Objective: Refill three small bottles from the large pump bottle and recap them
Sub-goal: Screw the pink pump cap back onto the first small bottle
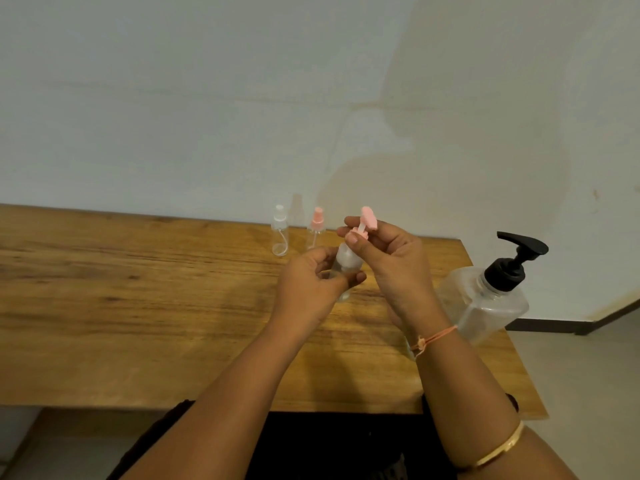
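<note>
Single head-worn wide-angle view, near, facing forward-down across table (138,306) to wall (207,98).

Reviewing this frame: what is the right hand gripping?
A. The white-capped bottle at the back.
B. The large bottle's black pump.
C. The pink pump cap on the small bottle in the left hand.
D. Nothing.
C: the right hand pinches the pink pump cap atop the small bottle, which the left hand holds above the table.
</note>
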Tool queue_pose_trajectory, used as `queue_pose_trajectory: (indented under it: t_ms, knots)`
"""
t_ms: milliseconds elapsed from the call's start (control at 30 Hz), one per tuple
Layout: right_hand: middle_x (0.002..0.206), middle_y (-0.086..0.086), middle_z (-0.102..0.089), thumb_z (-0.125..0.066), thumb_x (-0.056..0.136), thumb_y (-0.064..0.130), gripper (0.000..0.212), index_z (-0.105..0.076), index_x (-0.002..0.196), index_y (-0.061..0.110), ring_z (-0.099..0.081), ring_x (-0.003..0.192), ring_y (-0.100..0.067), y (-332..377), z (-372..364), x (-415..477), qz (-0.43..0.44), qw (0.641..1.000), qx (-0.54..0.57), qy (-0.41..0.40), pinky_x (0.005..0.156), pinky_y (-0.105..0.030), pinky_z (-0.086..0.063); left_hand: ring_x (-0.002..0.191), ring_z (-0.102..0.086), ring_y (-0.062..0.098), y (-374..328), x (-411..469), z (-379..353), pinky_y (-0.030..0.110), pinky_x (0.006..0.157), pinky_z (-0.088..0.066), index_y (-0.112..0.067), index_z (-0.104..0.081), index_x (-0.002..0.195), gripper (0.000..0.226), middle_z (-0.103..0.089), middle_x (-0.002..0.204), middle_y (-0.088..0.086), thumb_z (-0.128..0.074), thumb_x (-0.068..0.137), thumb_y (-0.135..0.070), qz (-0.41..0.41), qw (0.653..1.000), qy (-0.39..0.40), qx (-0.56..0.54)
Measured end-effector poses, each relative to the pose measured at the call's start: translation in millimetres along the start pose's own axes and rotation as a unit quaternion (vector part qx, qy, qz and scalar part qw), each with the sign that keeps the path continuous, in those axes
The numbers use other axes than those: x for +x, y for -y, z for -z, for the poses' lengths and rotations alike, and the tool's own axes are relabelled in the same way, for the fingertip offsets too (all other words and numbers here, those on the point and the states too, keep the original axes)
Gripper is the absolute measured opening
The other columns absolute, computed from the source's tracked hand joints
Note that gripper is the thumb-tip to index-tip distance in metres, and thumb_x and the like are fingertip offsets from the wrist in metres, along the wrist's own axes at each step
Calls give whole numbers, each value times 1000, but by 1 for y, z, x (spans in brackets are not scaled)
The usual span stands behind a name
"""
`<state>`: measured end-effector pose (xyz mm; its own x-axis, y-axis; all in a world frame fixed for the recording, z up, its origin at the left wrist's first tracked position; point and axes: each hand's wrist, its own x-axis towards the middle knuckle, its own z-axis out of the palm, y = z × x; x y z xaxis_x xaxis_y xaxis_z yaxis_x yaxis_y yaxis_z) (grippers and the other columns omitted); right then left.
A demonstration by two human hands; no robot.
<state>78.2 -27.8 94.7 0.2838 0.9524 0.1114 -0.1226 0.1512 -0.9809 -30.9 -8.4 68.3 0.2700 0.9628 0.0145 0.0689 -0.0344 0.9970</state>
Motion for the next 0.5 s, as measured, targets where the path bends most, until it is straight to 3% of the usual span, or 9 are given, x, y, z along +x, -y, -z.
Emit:
queue_pose_trajectory:
  t_ms: [100,167,233,367,500]
  knots:
    - [89,1,-73,-62,85,1,17,-68,91,16,-68,87,-7,-3,0,1,-1,1000,-2,-8,72,-18,-53,95,-67,9,0,1,1,39,89,-54,-33,-66,93,30,-72,98,-5,-78,72,-15,0,1000,10,-6]
    - [105,-4,-71,-58,88,8,17,-67,100,17,-65,101,-11,-1,4,1,-26,999,14,36,79,-22,-52,97,-66,10,-1,1,2,42,92,-52,-35,-65,91,30,-72,98,-6,-77,74,-14,-4,1000,23,-5]
    - [109,-1,-70,-53,91,9,21,-64,108,17,-63,107,-12,1,10,1,-40,996,15,79,83,-24,-52,99,-66,11,-1,2,3,43,93,-51,-37,-65,90,29,-72,98,-6,-76,75,-15,-9,999,36,-1]
    - [91,2,-71,-51,93,4,19,-64,103,13,-65,89,-4,2,9,1,-16,997,-31,69,77,-20,-53,93,-68,11,0,0,-1,43,90,-53,-37,-67,90,28,-73,93,-6,-75,76,-14,-21,999,37,1]
    - [84,3,-68,-53,92,1,18,-64,98,14,-65,80,0,-1,-4,0,2,998,-69,-2,73,-16,-53,79,-68,4,2,-2,-5,31,75,-56,-39,-65,87,28,-71,78,-15,-73,78,-14,-34,999,14,27]
